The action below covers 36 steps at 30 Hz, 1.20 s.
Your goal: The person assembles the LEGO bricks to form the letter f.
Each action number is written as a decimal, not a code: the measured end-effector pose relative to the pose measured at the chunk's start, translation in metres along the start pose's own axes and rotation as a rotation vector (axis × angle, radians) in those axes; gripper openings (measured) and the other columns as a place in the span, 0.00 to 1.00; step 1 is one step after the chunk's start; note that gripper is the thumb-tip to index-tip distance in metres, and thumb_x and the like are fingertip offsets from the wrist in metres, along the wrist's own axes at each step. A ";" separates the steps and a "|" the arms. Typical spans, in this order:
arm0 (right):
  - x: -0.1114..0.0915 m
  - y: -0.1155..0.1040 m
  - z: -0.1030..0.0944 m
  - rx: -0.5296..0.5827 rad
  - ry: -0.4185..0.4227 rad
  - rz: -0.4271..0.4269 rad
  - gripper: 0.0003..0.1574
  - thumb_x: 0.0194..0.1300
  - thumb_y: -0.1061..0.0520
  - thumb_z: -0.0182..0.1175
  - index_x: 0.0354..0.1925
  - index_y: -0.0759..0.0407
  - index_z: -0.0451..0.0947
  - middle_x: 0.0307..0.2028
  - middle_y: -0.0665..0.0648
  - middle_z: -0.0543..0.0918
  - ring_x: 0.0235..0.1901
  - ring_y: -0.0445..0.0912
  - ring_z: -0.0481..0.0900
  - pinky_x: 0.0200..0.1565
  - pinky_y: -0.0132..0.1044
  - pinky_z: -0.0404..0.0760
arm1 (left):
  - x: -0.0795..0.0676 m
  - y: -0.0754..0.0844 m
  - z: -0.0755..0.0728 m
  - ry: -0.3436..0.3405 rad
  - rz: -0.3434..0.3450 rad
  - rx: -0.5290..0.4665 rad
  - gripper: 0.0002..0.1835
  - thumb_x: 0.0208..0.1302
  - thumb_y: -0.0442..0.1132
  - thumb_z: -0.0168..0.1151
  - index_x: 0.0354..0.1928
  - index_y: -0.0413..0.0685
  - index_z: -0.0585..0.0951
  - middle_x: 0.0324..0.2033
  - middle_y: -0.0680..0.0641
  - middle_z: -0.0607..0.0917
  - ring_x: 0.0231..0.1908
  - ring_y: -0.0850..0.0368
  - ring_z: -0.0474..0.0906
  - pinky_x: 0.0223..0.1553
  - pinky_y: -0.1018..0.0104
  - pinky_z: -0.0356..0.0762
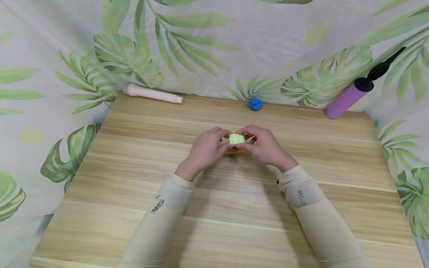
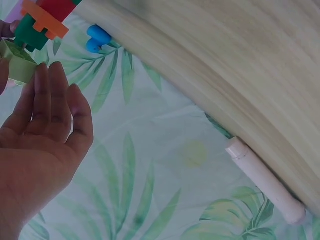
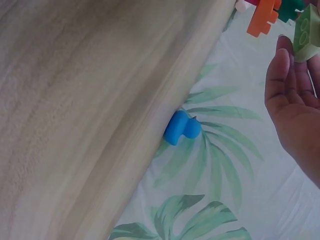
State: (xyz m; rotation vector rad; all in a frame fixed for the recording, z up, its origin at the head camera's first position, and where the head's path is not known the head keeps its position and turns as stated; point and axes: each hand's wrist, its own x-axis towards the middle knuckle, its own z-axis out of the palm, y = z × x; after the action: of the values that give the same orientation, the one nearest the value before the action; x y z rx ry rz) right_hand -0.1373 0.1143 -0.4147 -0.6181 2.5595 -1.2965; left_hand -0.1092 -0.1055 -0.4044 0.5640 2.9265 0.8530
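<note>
Both hands meet over the middle of the table around a light green toy brick [image 1: 237, 139] with round studs on top. My left hand [image 1: 207, 149] pinches its left side, and my right hand [image 1: 264, 146] grips it from the right. Below it sits a dark green brick [image 2: 30, 34], joined to an orange brick [image 2: 46, 19] and a red brick [image 2: 57, 7]. In the right wrist view, the orange and dark green pieces stand beside the light green one. Whether the light green brick is fully seated on the dark green one, I cannot tell.
Along the table's back edge lie a pale pink tube-shaped thing [image 1: 154, 93] on the left and a small blue toy [image 1: 255, 104] near the middle. A purple hand pump [image 1: 348, 99] with a black end leans at the back right. Leaf-print cloth hangs behind the wooden table [image 1: 214, 230].
</note>
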 end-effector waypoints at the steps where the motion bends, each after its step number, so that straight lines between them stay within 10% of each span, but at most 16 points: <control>1: 0.000 0.000 0.000 -0.003 -0.002 0.003 0.22 0.67 0.58 0.75 0.58 0.58 0.85 0.51 0.55 0.87 0.50 0.51 0.85 0.47 0.42 0.84 | 0.000 0.000 0.000 -0.003 0.000 0.001 0.20 0.72 0.47 0.70 0.60 0.44 0.85 0.52 0.44 0.88 0.48 0.50 0.86 0.46 0.54 0.85; 36: -0.004 0.001 0.000 -0.021 -0.042 0.019 0.20 0.68 0.57 0.74 0.57 0.57 0.85 0.51 0.55 0.88 0.51 0.51 0.85 0.51 0.47 0.85 | -0.002 0.001 0.005 -0.046 -0.037 0.034 0.21 0.73 0.48 0.70 0.60 0.45 0.85 0.52 0.47 0.88 0.47 0.52 0.84 0.48 0.54 0.83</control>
State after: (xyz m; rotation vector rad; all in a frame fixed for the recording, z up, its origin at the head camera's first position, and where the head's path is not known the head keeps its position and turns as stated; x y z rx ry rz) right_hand -0.1346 0.1168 -0.4155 -0.6166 2.5427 -1.2388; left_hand -0.1066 -0.1024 -0.4084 0.5219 2.9054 0.7777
